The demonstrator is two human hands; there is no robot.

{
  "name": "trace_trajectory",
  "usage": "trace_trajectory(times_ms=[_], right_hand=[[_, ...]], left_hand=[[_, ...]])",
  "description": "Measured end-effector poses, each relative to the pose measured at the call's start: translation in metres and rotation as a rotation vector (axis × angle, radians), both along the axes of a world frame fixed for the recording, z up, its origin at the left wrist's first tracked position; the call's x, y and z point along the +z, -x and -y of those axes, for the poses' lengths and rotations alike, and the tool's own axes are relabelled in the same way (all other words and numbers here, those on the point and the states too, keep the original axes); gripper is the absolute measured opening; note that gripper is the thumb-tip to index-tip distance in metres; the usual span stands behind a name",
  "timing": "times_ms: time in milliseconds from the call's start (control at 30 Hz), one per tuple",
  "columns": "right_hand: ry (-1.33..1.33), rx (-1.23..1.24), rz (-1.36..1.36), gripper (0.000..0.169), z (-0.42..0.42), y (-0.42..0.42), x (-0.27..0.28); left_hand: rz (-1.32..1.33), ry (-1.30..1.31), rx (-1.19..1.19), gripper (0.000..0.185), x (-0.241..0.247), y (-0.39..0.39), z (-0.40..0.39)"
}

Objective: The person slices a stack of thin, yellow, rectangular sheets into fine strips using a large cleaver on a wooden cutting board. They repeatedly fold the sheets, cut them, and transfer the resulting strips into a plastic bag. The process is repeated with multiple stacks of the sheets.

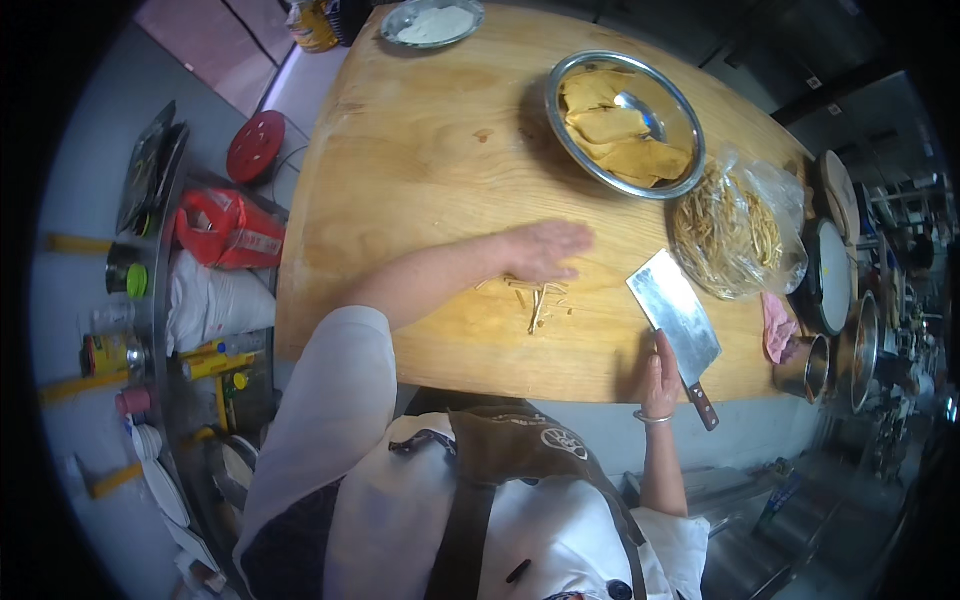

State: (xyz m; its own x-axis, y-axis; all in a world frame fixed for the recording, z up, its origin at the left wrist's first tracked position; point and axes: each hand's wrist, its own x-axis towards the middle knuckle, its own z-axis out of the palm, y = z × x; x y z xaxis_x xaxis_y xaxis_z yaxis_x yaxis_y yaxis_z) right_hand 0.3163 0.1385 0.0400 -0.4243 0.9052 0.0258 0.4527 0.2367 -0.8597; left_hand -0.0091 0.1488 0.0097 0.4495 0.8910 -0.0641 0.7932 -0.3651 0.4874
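Note:
My left hand [551, 247] is palm down over the wooden table, slightly blurred, its fingers spread, just beyond a small scatter of thin tan strips [537, 307]. To the right, a cleaver [679, 311] lies slanted on the tabletop, its brown handle over the near edge. My right hand [660, 379] is at the near edge beside the blade, with a bangle on the wrist. Its fingers reach the blade's side, but whether they grip it is unclear. The handle is outside the hand. Farther back, a steel bowl [555, 120] holds yellowish sheets of food.
A clear plastic bag [780, 217] of tan strips lies right of the bowl. A metal dish [389, 30] of white powder sits at the far edge. A pink cloth [778, 326] and a metal pot [817, 367] are at the right. Shelving with a red bag [232, 225] stands left.

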Motion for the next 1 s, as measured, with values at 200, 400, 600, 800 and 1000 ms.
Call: trace_trajectory(times_ms=[200,400,600,800,1000], right_hand=[[-0.075,-0.004,-0.071,0.044,0.002,-0.022,-0.006],[-0.395,-0.142,0.546,0.058,-0.036,-0.124,-0.033],[-0.459,0.013,0.730,0.070,-0.047,-0.119,-0.021],[-0.480,0.166,0.721,0.075,-0.053,-0.120,-0.015],[-0.381,0.082,0.599,0.046,-0.019,-0.106,0.007]], left_hand=[[0.074,-0.053,0.279,0.056,0.023,0.011,0.074],[-0.156,-0.154,0.996,0.063,-0.028,0.055,0.138],[0.013,-0.177,0.734,0.068,-0.013,-0.015,0.088],[-0.051,-0.168,0.378,0.074,0.013,-0.087,0.106],[-0.346,-0.372,0.756,0.056,-0.005,-0.067,0.084]])
